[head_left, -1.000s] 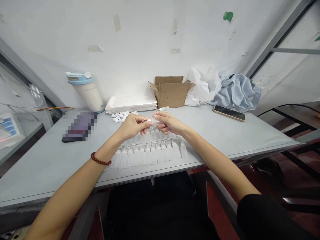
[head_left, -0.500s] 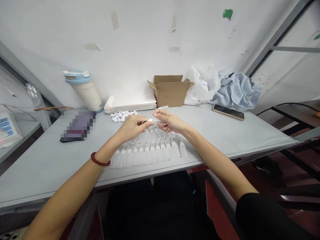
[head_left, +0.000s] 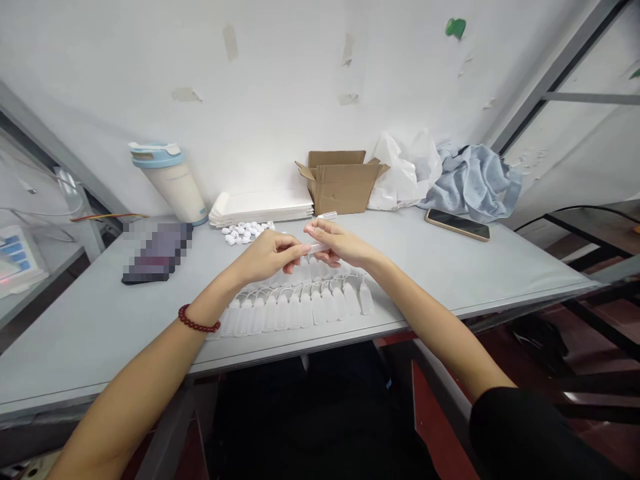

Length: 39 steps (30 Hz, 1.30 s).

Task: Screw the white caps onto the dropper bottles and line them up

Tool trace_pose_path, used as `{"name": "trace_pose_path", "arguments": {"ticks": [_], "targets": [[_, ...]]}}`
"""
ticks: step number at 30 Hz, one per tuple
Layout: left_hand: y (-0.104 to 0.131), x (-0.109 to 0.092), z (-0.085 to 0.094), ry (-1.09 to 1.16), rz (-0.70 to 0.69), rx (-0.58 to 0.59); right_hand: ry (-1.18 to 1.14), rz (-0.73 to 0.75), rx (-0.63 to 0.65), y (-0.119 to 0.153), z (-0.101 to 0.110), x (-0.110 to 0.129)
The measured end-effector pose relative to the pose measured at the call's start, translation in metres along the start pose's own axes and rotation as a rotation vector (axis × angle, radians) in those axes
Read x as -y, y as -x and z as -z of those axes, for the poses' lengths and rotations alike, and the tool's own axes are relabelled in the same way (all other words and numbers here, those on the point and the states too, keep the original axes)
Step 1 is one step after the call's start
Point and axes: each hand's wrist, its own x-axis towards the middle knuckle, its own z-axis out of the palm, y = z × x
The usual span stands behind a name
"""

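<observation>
Above rows of white translucent bottles (head_left: 295, 312) with thin curved tubes, my two hands meet over the grey table. My left hand (head_left: 273, 255) pinches one end of a small clear-white piece (head_left: 317, 247) between thumb and fingers. The other end lies in the curled fingers of my right hand (head_left: 340, 244). What exactly the piece is cannot be made out. Small white caps (head_left: 243, 233) lie in a pile behind my left hand. A short clear item (head_left: 327, 215) rests just behind my right hand.
White stacked trays (head_left: 263, 205), an open cardboard box (head_left: 345, 187), a white plastic bag (head_left: 405, 173) and blue cloth (head_left: 473, 183) line the wall. A tumbler (head_left: 173, 183) and dark blurred item (head_left: 160, 253) are left; a phone (head_left: 457, 225) is right.
My left thumb and fingers have shifted slightly right and down along the piece. The white part that showed at my left fingertips is now covered. My right hand has barely moved.
</observation>
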Motion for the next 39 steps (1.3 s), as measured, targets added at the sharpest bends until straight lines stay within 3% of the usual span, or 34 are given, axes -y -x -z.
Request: {"name": "trace_pose_path", "arguments": {"ticks": [6, 12, 14, 16, 19, 22, 24, 29, 31, 33, 37, 39], "targets": [[-0.002, 0.006, 0.001, 0.118, 0.082, -0.151, 0.158, 0.316, -0.167, -0.006, -0.001, -0.008], [-0.002, 0.012, -0.007, -0.280, -0.196, -0.354, 0.252, 0.301, -0.220, -0.008, -0.001, -0.014], [-0.002, 0.010, -0.007, -0.312, -0.212, -0.381, 0.204, 0.288, -0.208, -0.009, -0.001, -0.015], [-0.002, 0.007, -0.004, -0.205, -0.124, -0.336, 0.131, 0.284, -0.195, -0.009, 0.000, -0.015], [-0.001, 0.001, 0.004, 0.023, 0.042, -0.149, 0.063, 0.313, -0.173, -0.009, 0.001, -0.013], [0.000, -0.002, 0.008, 0.116, 0.083, -0.021, 0.045, 0.330, -0.148, -0.007, 0.000, -0.010], [0.001, -0.001, 0.006, 0.048, 0.027, -0.041, 0.024, 0.301, -0.158, -0.005, -0.002, -0.009], [0.002, 0.010, -0.004, -0.438, -0.302, -0.300, -0.070, 0.160, -0.227, -0.004, -0.007, -0.007], [0.002, 0.011, -0.005, -0.478, -0.320, -0.330, -0.098, 0.130, -0.227, -0.004, -0.007, -0.006], [0.001, 0.009, -0.001, -0.367, -0.248, -0.283, -0.098, 0.154, -0.217, -0.004, -0.006, -0.006], [0.002, -0.002, 0.008, -0.034, -0.058, -0.064, -0.021, 0.298, -0.173, -0.003, -0.003, -0.005], [0.003, -0.004, 0.009, -0.023, -0.032, -0.008, 0.026, 0.324, -0.157, -0.004, -0.003, -0.006]]}}
